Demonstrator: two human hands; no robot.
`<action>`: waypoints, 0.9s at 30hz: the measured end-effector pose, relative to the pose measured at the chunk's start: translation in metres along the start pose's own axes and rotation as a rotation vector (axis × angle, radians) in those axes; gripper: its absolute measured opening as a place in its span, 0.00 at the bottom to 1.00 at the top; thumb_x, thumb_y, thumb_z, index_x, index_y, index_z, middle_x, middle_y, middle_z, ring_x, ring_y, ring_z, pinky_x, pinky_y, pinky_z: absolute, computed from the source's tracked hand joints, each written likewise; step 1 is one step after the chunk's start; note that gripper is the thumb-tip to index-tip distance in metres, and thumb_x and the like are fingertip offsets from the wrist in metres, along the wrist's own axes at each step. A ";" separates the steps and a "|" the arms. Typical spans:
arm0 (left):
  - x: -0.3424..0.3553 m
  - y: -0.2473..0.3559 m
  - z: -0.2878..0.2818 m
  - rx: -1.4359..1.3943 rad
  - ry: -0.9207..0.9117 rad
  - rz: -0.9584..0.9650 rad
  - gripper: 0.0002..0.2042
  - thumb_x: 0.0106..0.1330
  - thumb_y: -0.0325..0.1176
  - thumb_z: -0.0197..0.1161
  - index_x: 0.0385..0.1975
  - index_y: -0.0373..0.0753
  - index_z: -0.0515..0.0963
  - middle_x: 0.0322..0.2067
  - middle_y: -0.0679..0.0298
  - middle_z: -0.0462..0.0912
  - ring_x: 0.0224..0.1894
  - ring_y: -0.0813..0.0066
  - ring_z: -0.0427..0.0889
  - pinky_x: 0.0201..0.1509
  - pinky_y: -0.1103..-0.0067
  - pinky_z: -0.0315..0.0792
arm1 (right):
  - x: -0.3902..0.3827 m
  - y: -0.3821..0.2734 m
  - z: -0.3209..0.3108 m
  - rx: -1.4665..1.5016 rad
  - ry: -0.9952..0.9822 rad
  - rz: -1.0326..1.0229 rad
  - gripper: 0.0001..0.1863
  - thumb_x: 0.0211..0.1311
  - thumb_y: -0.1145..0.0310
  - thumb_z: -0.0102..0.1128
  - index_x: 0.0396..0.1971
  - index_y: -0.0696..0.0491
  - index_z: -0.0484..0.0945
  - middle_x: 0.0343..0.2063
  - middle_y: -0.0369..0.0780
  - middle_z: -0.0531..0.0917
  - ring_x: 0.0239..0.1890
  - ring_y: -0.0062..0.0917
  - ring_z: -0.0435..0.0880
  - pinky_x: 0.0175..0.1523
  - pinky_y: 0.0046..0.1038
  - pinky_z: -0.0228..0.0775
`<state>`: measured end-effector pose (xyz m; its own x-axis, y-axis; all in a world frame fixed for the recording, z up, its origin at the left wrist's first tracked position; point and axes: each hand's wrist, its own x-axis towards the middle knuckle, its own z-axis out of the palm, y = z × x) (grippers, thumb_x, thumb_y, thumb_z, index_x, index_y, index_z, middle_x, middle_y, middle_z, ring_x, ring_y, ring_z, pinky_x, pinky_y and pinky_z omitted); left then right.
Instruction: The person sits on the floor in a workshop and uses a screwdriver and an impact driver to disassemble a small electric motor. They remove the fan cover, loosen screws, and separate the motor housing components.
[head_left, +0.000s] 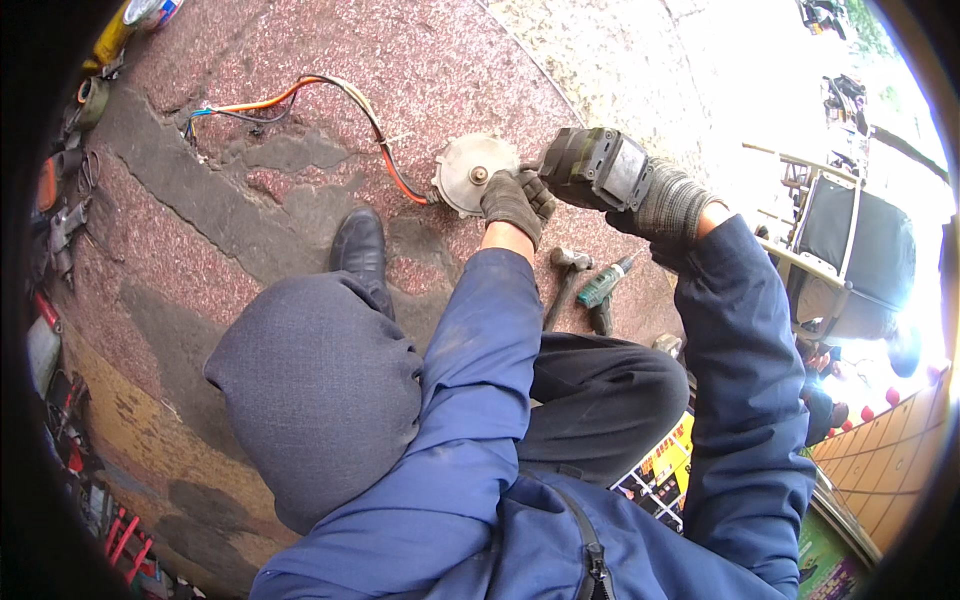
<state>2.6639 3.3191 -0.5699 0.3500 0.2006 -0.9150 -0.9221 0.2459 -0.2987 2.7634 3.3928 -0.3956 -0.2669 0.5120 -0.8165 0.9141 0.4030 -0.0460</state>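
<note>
A round, silver-grey electric motor rests on the stone ground, with a brass-coloured shaft in its middle. My left hand, in a dark knit glove, grips its right edge with curled fingers. A bundle of orange, black and white wires curves from the motor to the left and ends in bare-looking coloured leads. My right hand, gloved too, is closed around a blocky dark power tool just right of the motor. Its front end points at the motor's edge; the tip is hidden near my left fingers.
A hammer and a green cordless drill lie close to my bent knee. My black shoe stands left of the motor. Hand tools line the left edge. A dark-seated chair or cart stands at right.
</note>
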 end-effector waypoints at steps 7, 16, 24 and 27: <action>0.008 -0.003 -0.005 0.077 0.012 -0.029 0.17 0.68 0.42 0.39 0.27 0.40 0.74 0.14 0.67 0.73 0.12 0.74 0.66 0.14 0.76 0.59 | -0.004 -0.005 -0.003 0.042 0.040 0.007 0.21 0.49 0.60 0.64 0.42 0.55 0.79 0.29 0.45 0.83 0.32 0.38 0.82 0.41 0.32 0.75; 0.015 -0.009 -0.017 0.144 -0.039 0.010 0.13 0.67 0.38 0.41 0.34 0.37 0.71 0.19 0.61 0.77 0.15 0.71 0.71 0.16 0.75 0.65 | -0.002 0.004 -0.011 0.555 -0.204 0.261 0.09 0.54 0.65 0.63 0.32 0.52 0.78 0.14 0.32 0.74 0.14 0.16 0.69 0.18 0.24 0.62; 0.021 -0.023 -0.034 0.186 0.058 0.054 0.11 0.67 0.37 0.46 0.33 0.37 0.72 0.20 0.61 0.80 0.13 0.72 0.74 0.13 0.77 0.66 | -0.013 0.035 0.017 0.692 -0.362 0.262 0.07 0.60 0.71 0.56 0.38 0.49 0.76 0.22 0.27 0.72 0.21 0.12 0.68 0.24 0.20 0.63; 0.025 -0.029 -0.042 0.205 0.060 0.111 0.13 0.68 0.40 0.46 0.33 0.37 0.73 0.21 0.61 0.80 0.15 0.71 0.76 0.13 0.76 0.67 | -0.013 0.037 0.021 0.924 -0.324 0.304 0.07 0.55 0.67 0.63 0.33 0.51 0.78 0.17 0.31 0.74 0.19 0.17 0.69 0.22 0.26 0.62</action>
<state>2.6927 3.2774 -0.5949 0.2321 0.1819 -0.9555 -0.8993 0.4145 -0.1395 2.8076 3.3848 -0.3987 -0.0148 0.2100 -0.9776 0.8439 -0.5217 -0.1248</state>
